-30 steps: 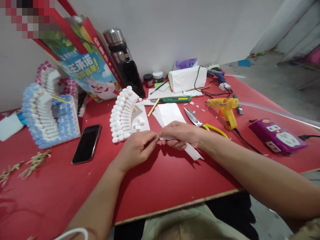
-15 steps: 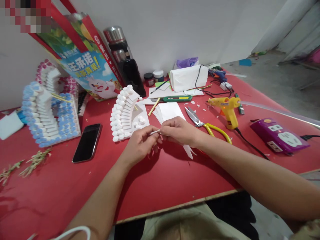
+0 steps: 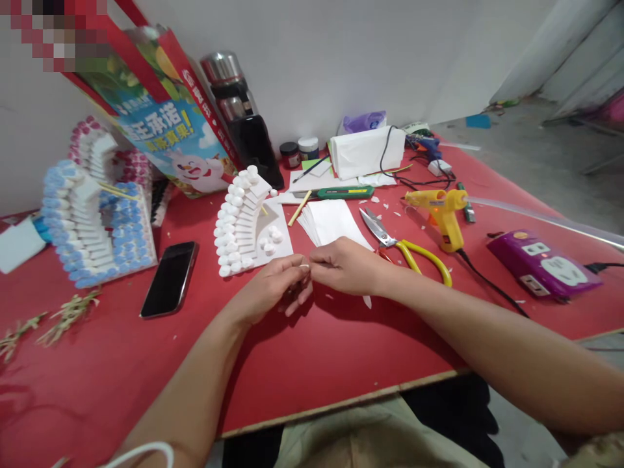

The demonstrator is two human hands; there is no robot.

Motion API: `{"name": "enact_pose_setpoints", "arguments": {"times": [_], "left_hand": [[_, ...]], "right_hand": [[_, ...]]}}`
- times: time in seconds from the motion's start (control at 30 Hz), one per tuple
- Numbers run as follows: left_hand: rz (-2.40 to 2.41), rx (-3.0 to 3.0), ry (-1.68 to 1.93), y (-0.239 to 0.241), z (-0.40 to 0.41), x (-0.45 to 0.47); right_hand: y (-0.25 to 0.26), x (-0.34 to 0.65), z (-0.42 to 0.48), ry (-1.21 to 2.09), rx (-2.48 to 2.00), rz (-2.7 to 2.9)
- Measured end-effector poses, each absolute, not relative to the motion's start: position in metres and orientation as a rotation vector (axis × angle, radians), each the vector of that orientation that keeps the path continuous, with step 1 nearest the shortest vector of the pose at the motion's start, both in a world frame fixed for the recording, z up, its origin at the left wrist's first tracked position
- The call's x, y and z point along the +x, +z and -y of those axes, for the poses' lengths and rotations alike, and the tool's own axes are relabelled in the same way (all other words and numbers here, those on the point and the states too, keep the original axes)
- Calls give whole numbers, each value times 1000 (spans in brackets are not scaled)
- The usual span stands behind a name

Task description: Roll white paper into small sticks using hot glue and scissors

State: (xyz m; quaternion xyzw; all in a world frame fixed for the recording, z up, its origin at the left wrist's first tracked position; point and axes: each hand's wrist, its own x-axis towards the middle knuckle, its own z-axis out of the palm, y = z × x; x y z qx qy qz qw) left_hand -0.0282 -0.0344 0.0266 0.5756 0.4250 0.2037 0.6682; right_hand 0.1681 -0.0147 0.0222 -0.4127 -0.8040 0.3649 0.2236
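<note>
My left hand (image 3: pixel 273 289) and my right hand (image 3: pixel 344 266) meet fingertip to fingertip over the red table (image 3: pixel 312 351), both pinched on a white paper strip (image 3: pixel 304 266). Most of the strip is hidden inside my right hand; only a small white tip (image 3: pixel 366 301) pokes out below it. Just behind my hands lies a fanned stack of white paper strips (image 3: pixel 329 221). A white curved staircase model (image 3: pixel 244 221) with white bead railings stands to the left of that stack.
Yellow-handled scissors (image 3: pixel 404 247), a yellow glue gun (image 3: pixel 441 211) and a purple power strip (image 3: pixel 543 263) lie to the right. A black phone (image 3: pixel 169 278) and a blue-and-white staircase model (image 3: pixel 95 224) are to the left. A thermos (image 3: pixel 238 110), printed bag (image 3: pixel 166 123) and tissue pack (image 3: pixel 366 153) stand behind.
The long end of the strip that hung below my right hand has been drawn up into the hand. Both hands have come closer together around it.
</note>
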Motion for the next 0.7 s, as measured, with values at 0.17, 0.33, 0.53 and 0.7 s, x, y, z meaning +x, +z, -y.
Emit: {"name": "enact_pose_setpoints", "arguments": {"times": [0.17, 0.33, 0.53, 0.7], "left_hand": [[-1014, 1512, 451, 26, 36, -31], [-1007, 1535, 406, 23, 34, -33], [-1096, 1872, 404, 28, 36, -28], [-1270, 2612, 425, 22, 37, -23]], "right_hand": [[25, 167, 14, 1177, -1203, 2135], [23, 167, 14, 1065, -1202, 2161], [23, 168, 15, 1094, -1207, 2081], [21, 165, 12, 1630, -1269, 1651]]}}
